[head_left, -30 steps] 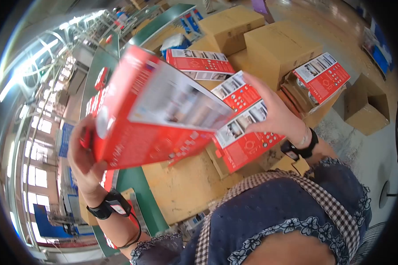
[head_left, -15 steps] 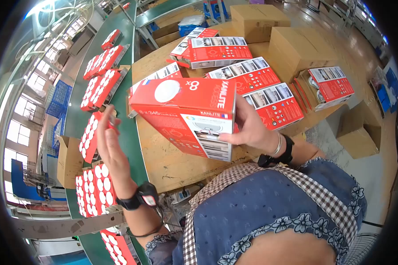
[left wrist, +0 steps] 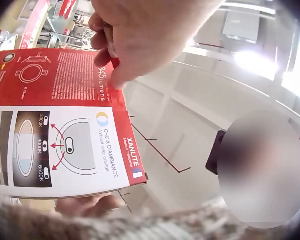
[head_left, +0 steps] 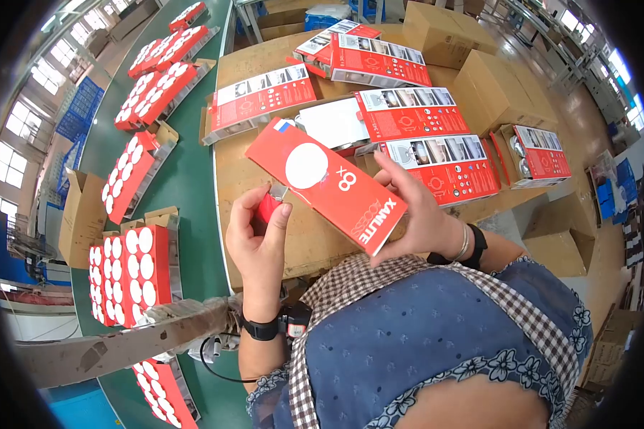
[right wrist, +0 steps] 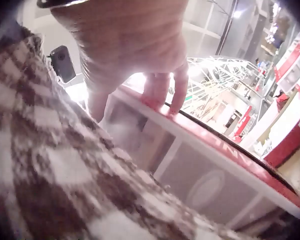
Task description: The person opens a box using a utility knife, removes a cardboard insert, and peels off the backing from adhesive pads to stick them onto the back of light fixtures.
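Note:
In the head view a red XANLITE box [head_left: 329, 184] is held up over the table, its printed end facing up. The right hand [head_left: 423, 222] grips its near right end between thumb and fingers. At the box's left side, the left hand [head_left: 259, 232] pinches a small red object [head_left: 267, 207] with curled fingers. The left wrist view has the left hand [left wrist: 140, 37] by the edge of the box's red and white panels [left wrist: 55, 145]. The right hand [right wrist: 135, 50] spans the box [right wrist: 190, 160] in the right wrist view.
Several red boxes [head_left: 436, 168] lie on the wooden table [head_left: 247, 161]. Left of it, a green conveyor [head_left: 193, 179] carries red boxes with white discs [head_left: 147, 264]. Brown cartons [head_left: 497, 89] stand at the back right. A metal bar [head_left: 100, 350] crosses the lower left.
The held box has turned, its printed end now slanting down to the right. The left hand has moved from over the conveyor to beside the box. The right hand still grips the box.

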`<state>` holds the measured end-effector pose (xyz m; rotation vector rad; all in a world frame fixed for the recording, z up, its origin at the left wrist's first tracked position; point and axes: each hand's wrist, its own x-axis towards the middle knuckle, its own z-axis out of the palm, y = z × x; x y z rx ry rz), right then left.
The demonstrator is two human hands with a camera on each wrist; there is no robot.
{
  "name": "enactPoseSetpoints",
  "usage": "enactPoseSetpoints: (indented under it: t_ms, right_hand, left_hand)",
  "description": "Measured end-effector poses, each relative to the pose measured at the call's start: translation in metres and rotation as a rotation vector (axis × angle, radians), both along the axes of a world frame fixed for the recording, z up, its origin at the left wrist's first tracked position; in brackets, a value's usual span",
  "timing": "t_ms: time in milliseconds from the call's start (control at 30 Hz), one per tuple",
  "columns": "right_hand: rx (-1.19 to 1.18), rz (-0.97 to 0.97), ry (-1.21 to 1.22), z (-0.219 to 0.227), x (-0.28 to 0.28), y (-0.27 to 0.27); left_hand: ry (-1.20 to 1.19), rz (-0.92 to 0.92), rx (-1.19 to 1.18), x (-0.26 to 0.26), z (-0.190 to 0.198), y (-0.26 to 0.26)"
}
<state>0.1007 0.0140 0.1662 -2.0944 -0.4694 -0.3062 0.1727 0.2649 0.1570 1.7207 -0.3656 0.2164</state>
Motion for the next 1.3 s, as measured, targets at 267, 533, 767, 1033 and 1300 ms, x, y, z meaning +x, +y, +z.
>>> enactPoseSetpoints:
  t_ms: [267,533,767,1033,1300]
  right_hand:
    - [-0.116,0.179,-0.21,0.011,0.021,0.007]
    - [-0.111,0.209,-0.168,0.005,0.023,0.02]
    - [-0.124,0.236,-0.197,0.008,0.024,0.027]
    - [-0.099,0.255,-0.153,0.011,0.027,0.029]
    - [-0.073,0.268,-0.093,0.013,0.028,0.033]
  left_hand:
    - [0.015,0.08,0.105,-0.008,-0.001,0.007]
    - [-0.049,0.125,0.113,-0.003,0.001,0.014]
    - [-0.07,0.119,0.194,0.002,0.008,0.015]
    - [0.04,0.057,0.216,0.007,0.029,0.025]
    - [0.299,-0.137,0.082,0.025,0.042,0.043]
